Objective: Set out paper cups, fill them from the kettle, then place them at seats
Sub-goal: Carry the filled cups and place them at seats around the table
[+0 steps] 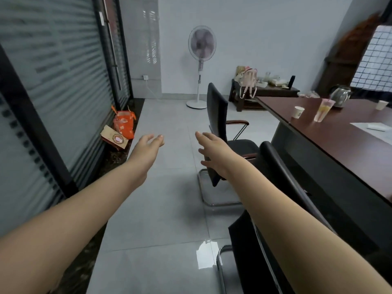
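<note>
Long dark-red table (331, 134) takes the right side of the room. It's the work surface, so all the task gear sits on it, toward the far end. Two black chairs stand along its near edge: the far chair (216, 111) is turned w/ its back to the aisle, and the near chair (282, 179) is close against the table. These are prob. the seats the cups are meant for. The standing fan (201, 45) is by the back wall, well apart, no part in this.

Both arms reach fwd over the floor tiles. The left hand (148, 143) is empty, fingers straight & loose, over the aisle. The right hand (212, 151) is also empty, fingers spread, in front of the far chair's back; can't tell if it touches. Neither is near the cups, so I'd guess a transit moment btw. steps, not a grasp.

The steel kettle (341, 96) stands upright at the table's far end. A plastic drink cup (323, 110) is just beside it, nearer the camera. One paper cup (298, 112) stands by the table's edge nearest the far chair, prob. put there for that seat. A second paper cup (382, 104) stands right of the kettle. Filled or not: can't tell.
</note>
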Action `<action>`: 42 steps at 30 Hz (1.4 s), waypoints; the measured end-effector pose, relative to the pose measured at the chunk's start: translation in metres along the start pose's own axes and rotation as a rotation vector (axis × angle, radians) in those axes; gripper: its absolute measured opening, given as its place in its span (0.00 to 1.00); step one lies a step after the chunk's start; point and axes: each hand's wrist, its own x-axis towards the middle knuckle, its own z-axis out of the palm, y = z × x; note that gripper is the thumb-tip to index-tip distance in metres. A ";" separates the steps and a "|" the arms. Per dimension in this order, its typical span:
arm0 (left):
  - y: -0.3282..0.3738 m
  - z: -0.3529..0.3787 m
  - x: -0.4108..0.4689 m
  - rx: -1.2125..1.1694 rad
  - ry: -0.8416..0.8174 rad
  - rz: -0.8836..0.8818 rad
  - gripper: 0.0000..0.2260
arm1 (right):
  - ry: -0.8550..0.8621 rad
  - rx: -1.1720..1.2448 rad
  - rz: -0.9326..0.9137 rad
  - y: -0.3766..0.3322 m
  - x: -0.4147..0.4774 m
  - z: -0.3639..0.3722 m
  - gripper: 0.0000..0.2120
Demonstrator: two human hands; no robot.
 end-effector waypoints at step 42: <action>0.059 0.076 0.931 -0.039 -0.252 -0.034 0.20 | 0.192 0.076 0.030 -0.155 0.904 -0.014 0.31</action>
